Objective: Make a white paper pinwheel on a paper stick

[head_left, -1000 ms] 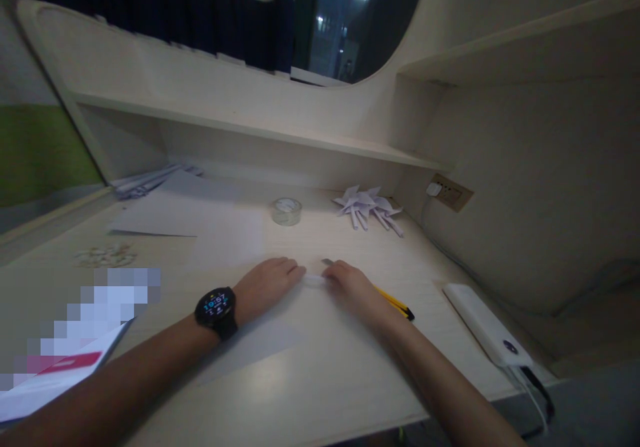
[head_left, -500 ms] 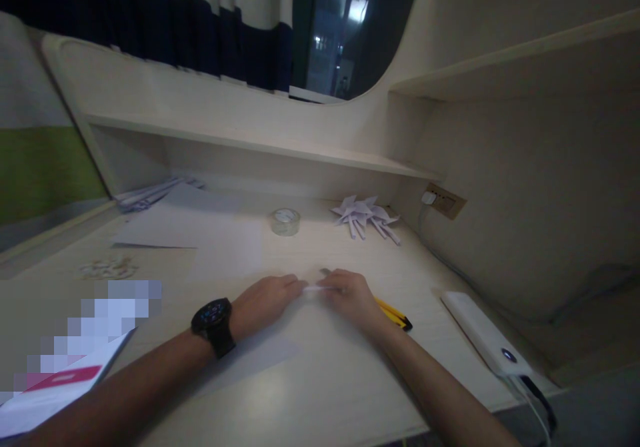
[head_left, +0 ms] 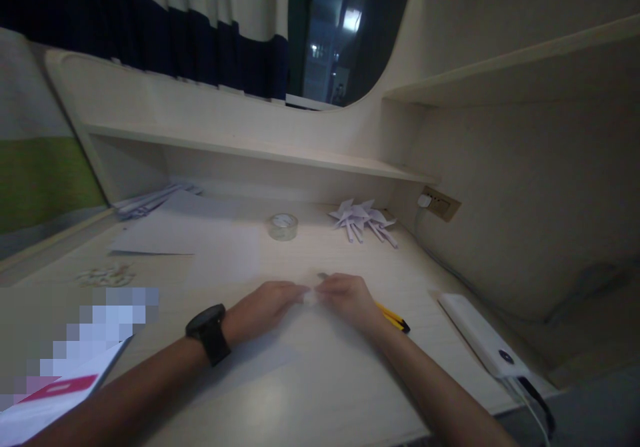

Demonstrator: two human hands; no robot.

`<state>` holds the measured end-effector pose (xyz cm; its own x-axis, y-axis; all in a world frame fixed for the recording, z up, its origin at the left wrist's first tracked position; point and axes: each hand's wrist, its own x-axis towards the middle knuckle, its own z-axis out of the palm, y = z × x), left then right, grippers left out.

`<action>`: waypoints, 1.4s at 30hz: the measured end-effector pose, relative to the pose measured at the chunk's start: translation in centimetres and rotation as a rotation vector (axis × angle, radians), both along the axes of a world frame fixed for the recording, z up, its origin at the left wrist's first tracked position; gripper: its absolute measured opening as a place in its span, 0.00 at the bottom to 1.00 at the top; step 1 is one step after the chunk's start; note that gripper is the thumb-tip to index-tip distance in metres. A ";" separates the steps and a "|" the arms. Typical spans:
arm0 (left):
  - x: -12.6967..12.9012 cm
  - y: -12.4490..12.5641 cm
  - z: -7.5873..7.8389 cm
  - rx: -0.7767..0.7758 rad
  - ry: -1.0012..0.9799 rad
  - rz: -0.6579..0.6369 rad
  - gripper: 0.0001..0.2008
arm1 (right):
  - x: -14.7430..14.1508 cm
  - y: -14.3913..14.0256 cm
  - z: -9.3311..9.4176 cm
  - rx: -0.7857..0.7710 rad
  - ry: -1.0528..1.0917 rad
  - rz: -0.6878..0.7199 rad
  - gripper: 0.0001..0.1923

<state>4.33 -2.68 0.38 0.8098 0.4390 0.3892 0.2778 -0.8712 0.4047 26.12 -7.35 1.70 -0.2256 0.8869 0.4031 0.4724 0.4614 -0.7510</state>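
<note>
Desk [head_left: 320, 393] in dim light, head view. Both my hands lie low on the desk near its middle, fingertips meeting. Between them is a small white paper piece [head_left: 311, 295], barely visible; from here it reads as a short strip whose long axis runs left to right, one end under each hand.

Left hand [head_left: 265, 303]: palm down, fingers drawn together and pointing right, tips on the left end of the paper piece. It looks like a pinch or press; I cannot tell which. Black watch [head_left: 209, 332] on that wrist.

Right hand [head_left: 347, 297]: palm down, fingers curled in toward the left, tips on the right end. Same doubt about pinch versus press.

Key relation: the paper piece lies directly between the two hands, equally near both, flat on or just above a larger white sheet [head_left: 250, 357].

Around: a yellow pencil [head_left: 393, 317] pokes out from behind the right wrist, pointing right. A tape roll [head_left: 283, 226] stands farther back, centre. A cluster of folded paper shapes [head_left: 363, 219] lies back right. White power bank [head_left: 483, 343] at the right edge, well apart from the hands.
</note>
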 end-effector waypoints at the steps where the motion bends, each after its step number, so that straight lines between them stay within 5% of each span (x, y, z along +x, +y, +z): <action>1: 0.1 -0.1 0.2 -0.007 -0.009 0.005 0.14 | 0.0 0.0 0.0 -0.017 0.011 0.009 0.06; 16: 0.6 -0.3 0.8 -0.211 -0.223 0.180 0.07 | -1.1 0.3 -0.1 -0.390 0.312 -0.215 0.10; 21: 0.9 -0.6 1.5 -0.395 -0.192 0.250 0.08 | -1.6 -0.2 0.8 -0.351 0.239 -0.220 0.09; 32: 1.0 -0.5 1.2 -0.684 -0.155 0.120 0.18 | -1.5 -0.6 0.9 -0.171 0.053 -0.086 0.05; 37: 1.4 -0.6 1.3 -0.675 -0.154 0.173 0.19 | -1.2 -0.5 1.0 -0.167 0.076 -0.086 0.05; 42: 1.3 -1.0 1.6 -0.405 -0.128 0.167 0.17 | -1.0 -0.1 0.5 -0.237 0.108 -0.119 0.08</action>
<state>5.64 -3.70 1.95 0.6714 0.6972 0.2512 0.3270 -0.5829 0.7438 25.15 -7.49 2.24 -0.0809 0.9769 0.1978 0.4240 0.2133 -0.8802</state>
